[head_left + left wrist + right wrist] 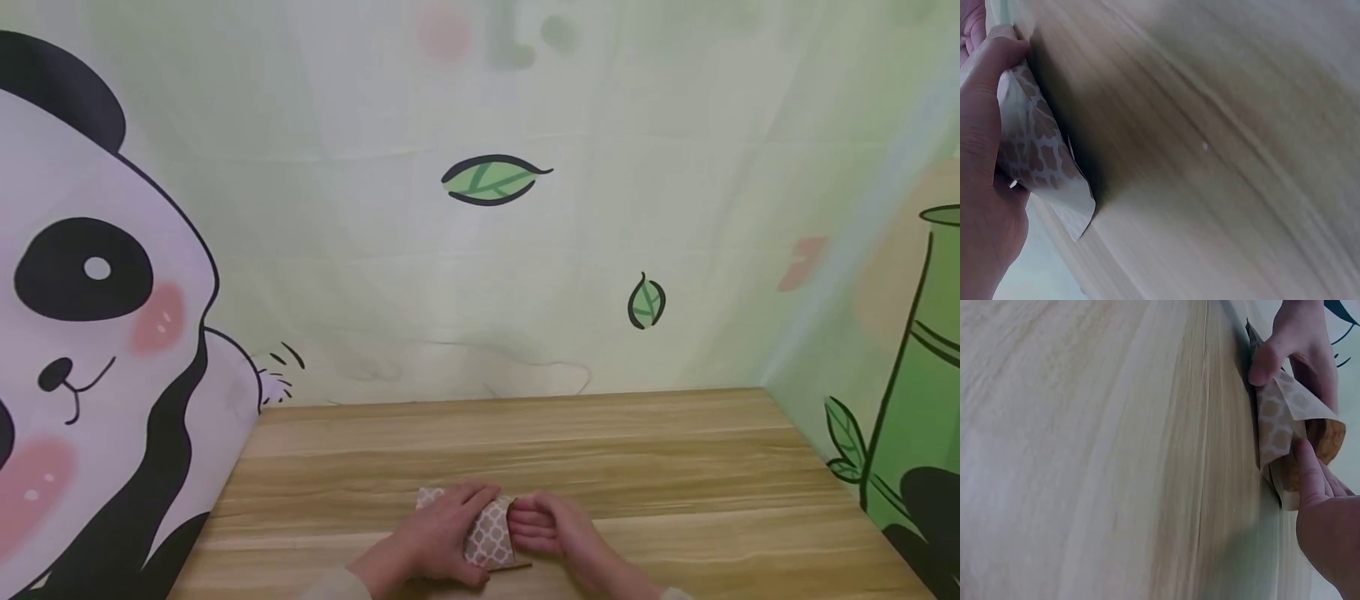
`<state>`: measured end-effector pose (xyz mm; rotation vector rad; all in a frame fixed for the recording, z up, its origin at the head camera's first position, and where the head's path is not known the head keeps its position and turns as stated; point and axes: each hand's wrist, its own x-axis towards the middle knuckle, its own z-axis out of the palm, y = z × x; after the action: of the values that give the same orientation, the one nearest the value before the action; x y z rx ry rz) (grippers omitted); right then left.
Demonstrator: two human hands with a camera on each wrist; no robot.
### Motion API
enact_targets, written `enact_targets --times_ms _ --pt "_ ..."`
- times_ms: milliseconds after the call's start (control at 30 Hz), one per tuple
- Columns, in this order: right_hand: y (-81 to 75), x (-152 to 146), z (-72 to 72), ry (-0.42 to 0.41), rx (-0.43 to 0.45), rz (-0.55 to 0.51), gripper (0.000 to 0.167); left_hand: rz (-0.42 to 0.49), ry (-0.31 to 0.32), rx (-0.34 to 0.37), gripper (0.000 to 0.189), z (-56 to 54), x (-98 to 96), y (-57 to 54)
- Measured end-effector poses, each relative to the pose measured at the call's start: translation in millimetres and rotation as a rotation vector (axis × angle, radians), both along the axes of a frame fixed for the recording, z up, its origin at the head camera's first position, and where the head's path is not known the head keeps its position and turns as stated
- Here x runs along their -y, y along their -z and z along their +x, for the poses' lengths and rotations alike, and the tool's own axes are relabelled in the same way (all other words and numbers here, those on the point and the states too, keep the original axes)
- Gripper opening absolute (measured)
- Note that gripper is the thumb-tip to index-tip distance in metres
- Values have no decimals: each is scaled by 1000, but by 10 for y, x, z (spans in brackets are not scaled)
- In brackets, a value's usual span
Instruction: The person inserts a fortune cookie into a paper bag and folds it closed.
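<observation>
on one table [697, 467] | left hand [438, 537], right hand [564, 533]: two | patterned wrapper [492, 536]: one

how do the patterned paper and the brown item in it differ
The patterned paper has a pale lattice; the brown item shows none. The patterned paper is thin and folded, the brown item thicker with a curved edge. The patterned paper is outside, the brown item partly covered by it. Both have brown tones.

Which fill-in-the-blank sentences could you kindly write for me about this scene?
1. The ____ hand grips the patterned paper, while the right hand is at its open end.
2. The brown thing inside shows plainly in the ____ wrist view.
3. The big cartoon animal in the head view is a ____.
Missing words: left; right; panda.
</observation>
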<state>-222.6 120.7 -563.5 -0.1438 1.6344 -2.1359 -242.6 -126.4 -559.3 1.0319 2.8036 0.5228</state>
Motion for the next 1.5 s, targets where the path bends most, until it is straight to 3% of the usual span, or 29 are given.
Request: enact_targets --times_ms 300,467,533,633,767,833,933,1033,1133,1233,1333,1500 --pt "3 15 25 14 5 10 57 57 -19 -46 110 29 -30 10" --pt "-182 -107 1 -41 -11 27 56 120 -61 -20 113 31 -63 6" --pt "-302 -206 -25 -69 -76 74 55 176 -91 1 115 34 -74 0" --pt "-467 -371 -65 -43 -225 202 52 288 -151 41 118 56 -83 -24" --pt "-604 -515 -114 -11 -422 402 45 411 -210 3 120 96 -122 -66" --pt "-647 -535 -149 -51 -470 469 42 472 -227 -48 119 115 -181 -82" --pt "-712 -525 -218 -141 -475 478 37 549 -250 -112 118 148 -316 -93" --pt "-802 -517 -290 -202 -512 469 31 597 -279 -143 121 186 -468 -95" --pt "-903 -528 -362 -212 -592 512 25 620 -304 -151 126 225 -579 -106" --pt "-984 -549 -437 -218 -656 590 22 634 -305 -103 131 261 -604 -131" --pt "-1026 -575 -519 -230 -682 641 22 659 -273 19 130 279 -544 -175" --pt "-1049 -610 -621 -253 -723 683 22 740 -220 198 109 250 -388 -303"
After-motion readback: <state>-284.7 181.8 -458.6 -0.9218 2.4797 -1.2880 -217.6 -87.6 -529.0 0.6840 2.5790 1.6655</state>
